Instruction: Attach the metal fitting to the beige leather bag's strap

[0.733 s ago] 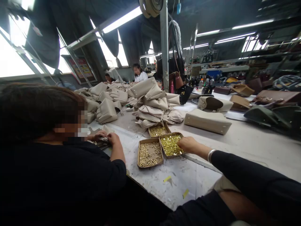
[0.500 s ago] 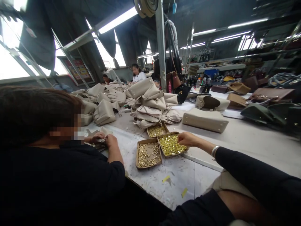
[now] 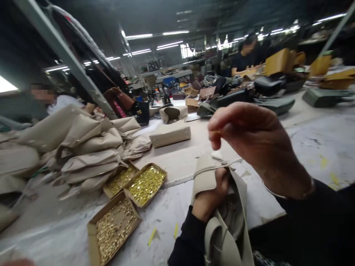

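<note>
**Fitting small hardware to the beige bag**

While the beige bag [image 3: 222, 221] rests against the person's lap at the near edge of the surface [image 3: 180, 162], its folded top flap is clamped in the left hand [image 3: 210, 195], whose grip is closed on the material. Judged from this view, the flap should be held taut and level so the part can seat squarely. Above it, the right hand [image 3: 249, 140] is raised with thumb and forefinger pinched narrow; whether a part sits between them cannot be told. To the left lie three cardboard trays of brass fittings [image 3: 145, 183], with stacked beige bags [image 3: 83, 147] behind.
</note>
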The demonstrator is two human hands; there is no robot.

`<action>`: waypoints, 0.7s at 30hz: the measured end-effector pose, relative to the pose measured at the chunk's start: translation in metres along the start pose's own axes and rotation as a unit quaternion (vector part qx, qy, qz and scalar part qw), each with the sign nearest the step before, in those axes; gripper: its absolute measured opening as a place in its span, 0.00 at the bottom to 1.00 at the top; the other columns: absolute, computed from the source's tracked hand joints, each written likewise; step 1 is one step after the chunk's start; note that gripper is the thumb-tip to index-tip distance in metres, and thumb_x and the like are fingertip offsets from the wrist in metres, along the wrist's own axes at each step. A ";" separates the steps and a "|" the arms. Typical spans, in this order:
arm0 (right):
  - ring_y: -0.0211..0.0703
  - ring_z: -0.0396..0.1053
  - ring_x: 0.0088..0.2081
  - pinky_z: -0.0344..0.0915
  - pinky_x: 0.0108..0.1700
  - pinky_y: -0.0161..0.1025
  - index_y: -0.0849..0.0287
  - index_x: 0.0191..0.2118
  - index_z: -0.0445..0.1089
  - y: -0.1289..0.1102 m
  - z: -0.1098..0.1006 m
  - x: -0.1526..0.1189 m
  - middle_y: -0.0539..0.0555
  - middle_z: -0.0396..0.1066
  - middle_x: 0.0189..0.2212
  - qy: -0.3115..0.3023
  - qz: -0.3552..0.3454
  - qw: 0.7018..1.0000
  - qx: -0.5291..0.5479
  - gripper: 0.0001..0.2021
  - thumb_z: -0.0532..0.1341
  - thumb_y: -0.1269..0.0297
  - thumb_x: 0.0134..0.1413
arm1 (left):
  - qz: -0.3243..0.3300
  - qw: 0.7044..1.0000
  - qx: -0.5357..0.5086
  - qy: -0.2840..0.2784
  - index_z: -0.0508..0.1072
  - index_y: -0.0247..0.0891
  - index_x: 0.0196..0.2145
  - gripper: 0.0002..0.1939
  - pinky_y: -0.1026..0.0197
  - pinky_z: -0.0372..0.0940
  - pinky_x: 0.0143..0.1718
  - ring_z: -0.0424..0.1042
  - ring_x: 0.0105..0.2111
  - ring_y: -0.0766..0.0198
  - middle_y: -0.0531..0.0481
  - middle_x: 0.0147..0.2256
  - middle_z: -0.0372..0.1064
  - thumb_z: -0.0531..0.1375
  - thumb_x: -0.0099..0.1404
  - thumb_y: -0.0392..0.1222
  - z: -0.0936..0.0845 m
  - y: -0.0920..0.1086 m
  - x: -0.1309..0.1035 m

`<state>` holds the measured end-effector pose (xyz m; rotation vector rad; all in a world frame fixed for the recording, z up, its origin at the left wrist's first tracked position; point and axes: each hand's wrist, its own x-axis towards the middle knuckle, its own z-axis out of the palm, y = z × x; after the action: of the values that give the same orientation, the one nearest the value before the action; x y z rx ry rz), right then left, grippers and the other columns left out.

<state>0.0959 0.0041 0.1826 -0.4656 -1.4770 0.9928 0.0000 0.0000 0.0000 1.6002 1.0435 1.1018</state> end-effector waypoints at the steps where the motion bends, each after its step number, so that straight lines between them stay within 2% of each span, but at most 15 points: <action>1: 0.36 0.72 0.28 0.72 0.32 0.35 0.53 0.37 0.80 0.001 -0.015 -0.016 0.46 0.74 0.29 0.055 0.002 0.998 -0.004 0.03 0.70 0.61 0.60 | 0.016 0.999 0.022 -0.032 0.80 0.42 0.34 0.05 0.55 0.67 0.46 0.73 0.39 0.54 0.46 0.35 0.77 0.65 0.64 0.44 0.001 -0.001 0.002; 4: 0.37 0.72 0.27 0.73 0.30 0.35 0.51 0.36 0.81 0.025 -0.056 -0.064 0.48 0.75 0.27 0.184 0.058 0.981 0.004 0.07 0.74 0.57 0.55 | 0.033 0.991 0.088 -0.092 0.80 0.42 0.37 0.08 0.56 0.66 0.45 0.74 0.40 0.55 0.47 0.36 0.78 0.60 0.69 0.42 -0.007 0.002 0.005; 6: 0.37 0.73 0.28 0.74 0.32 0.33 0.51 0.36 0.81 0.047 -0.074 -0.090 0.49 0.77 0.28 0.228 0.106 0.967 0.025 0.08 0.75 0.56 0.52 | 0.018 0.989 0.102 -0.105 0.80 0.41 0.39 0.09 0.57 0.65 0.45 0.74 0.40 0.56 0.47 0.38 0.78 0.58 0.70 0.41 -0.014 0.007 0.003; 8: 0.37 0.74 0.29 0.75 0.33 0.33 0.52 0.37 0.81 0.065 -0.084 -0.109 0.50 0.77 0.28 0.242 0.146 0.959 0.033 0.09 0.76 0.57 0.51 | -0.007 0.991 0.089 -0.099 0.79 0.40 0.38 0.09 0.58 0.65 0.44 0.74 0.40 0.57 0.47 0.37 0.78 0.59 0.70 0.42 -0.019 0.014 0.001; 13: 0.42 0.77 0.33 0.77 0.39 0.35 0.54 0.36 0.81 0.077 -0.080 -0.127 0.51 0.79 0.30 0.204 0.205 0.957 -0.012 0.08 0.76 0.60 0.50 | -0.099 0.994 -0.008 -0.051 0.80 0.37 0.37 0.11 0.61 0.65 0.41 0.73 0.37 0.60 0.47 0.34 0.77 0.62 0.68 0.46 -0.020 0.022 -0.004; 16: 0.44 0.78 0.34 0.77 0.39 0.36 0.54 0.35 0.81 0.079 -0.069 -0.130 0.52 0.79 0.31 0.171 0.197 0.965 -0.030 0.07 0.74 0.60 0.53 | -0.136 0.989 -0.050 -0.018 0.80 0.37 0.39 0.11 0.62 0.65 0.41 0.73 0.36 0.61 0.48 0.34 0.77 0.63 0.66 0.47 -0.017 0.021 -0.005; 21: 0.47 0.77 0.39 0.76 0.41 0.40 0.51 0.40 0.80 0.090 -0.061 -0.143 0.53 0.79 0.36 0.106 0.156 0.976 -0.109 0.03 0.67 0.62 0.62 | -0.172 0.981 -0.085 0.024 0.78 0.36 0.36 0.11 0.62 0.65 0.39 0.71 0.34 0.62 0.48 0.32 0.75 0.65 0.63 0.48 -0.014 0.024 -0.009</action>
<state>0.1568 -0.0394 0.0189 -0.9561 -1.3482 0.9926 -0.0127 -0.0112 0.0239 1.2088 1.1733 0.9681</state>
